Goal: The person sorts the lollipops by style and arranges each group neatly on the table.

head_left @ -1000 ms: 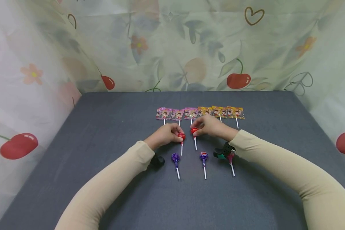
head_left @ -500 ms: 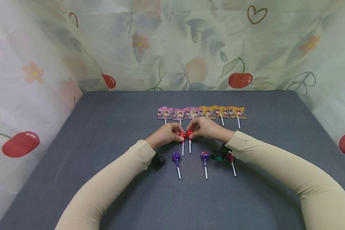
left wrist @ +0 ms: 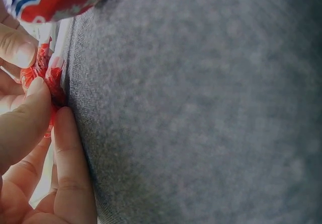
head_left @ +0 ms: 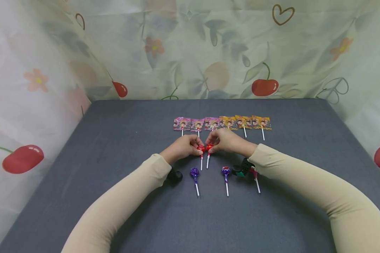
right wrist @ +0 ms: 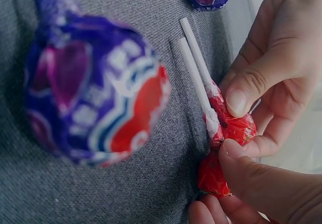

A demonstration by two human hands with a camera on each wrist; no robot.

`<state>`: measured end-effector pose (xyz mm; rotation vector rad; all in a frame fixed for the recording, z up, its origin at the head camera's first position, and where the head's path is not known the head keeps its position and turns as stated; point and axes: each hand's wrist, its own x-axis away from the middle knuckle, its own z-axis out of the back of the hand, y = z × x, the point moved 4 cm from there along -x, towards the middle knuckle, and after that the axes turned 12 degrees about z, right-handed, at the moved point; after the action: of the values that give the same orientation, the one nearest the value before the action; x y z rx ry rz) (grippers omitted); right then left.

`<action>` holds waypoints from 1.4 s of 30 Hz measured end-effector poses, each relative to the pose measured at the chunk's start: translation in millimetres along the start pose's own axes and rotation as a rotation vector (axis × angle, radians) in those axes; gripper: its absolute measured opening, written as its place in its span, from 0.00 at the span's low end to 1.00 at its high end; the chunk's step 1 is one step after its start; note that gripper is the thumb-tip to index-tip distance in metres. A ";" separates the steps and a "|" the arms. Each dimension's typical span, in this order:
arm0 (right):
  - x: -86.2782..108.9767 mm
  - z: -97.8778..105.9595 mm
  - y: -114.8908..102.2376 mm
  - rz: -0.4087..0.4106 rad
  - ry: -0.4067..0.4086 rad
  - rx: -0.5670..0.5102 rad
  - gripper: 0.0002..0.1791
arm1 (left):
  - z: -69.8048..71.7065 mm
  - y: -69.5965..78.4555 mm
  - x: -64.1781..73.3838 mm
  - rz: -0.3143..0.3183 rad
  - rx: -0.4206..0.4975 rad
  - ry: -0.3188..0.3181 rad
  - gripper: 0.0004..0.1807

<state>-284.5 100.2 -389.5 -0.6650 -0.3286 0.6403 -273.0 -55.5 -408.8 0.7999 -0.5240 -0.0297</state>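
Lollipops in red [head_left: 201, 149], two, side by side: left hand [head_left: 185, 146] pinches one, right hand [head_left: 229, 140] the other. Nearer than this pair lie two purple lollipops [head_left: 194, 172], one pink lollipop [head_left: 254, 172]; beyond, six candy packets [head_left: 182, 123].

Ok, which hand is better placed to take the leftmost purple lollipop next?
Probably the left hand: in the head view it is nearer the leftmost purple lollipop than the right hand. Both pinch red lollipops, so it must release first.

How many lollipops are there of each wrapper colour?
Red lollipops: 2
Purple lollipops: 2
Pinkish-red lollipop, partly hidden: 1
Lollipops in pink packets: 3
Lollipops in yellow packets: 3
Total: 11
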 end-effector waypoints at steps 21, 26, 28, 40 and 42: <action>0.4 1.3 -4.1 0.015 -0.028 0.027 0.12 | 0.0 1.3 1.5 0.001 -0.001 -0.009 0.10; 0.6 1.1 -4.0 0.008 -0.033 0.026 0.13 | -0.3 0.0 -0.5 -0.009 -0.001 -0.013 0.09; 0.6 0.9 -3.8 0.008 -0.034 0.018 0.13 | -0.5 -0.6 -1.0 -0.006 -0.001 -0.011 0.09; -1.2 1.1 -1.4 0.003 -0.043 -0.005 0.15 | -0.2 -0.4 0.1 0.003 -0.002 -0.008 0.10; -1.1 1.3 -1.5 0.006 -0.047 -0.003 0.15 | -0.2 -0.5 -0.1 0.005 0.000 -0.009 0.10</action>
<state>-285.3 99.2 -387.7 -0.6549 -0.3713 0.6615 -272.9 -55.7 -409.3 0.7986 -0.5342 -0.0286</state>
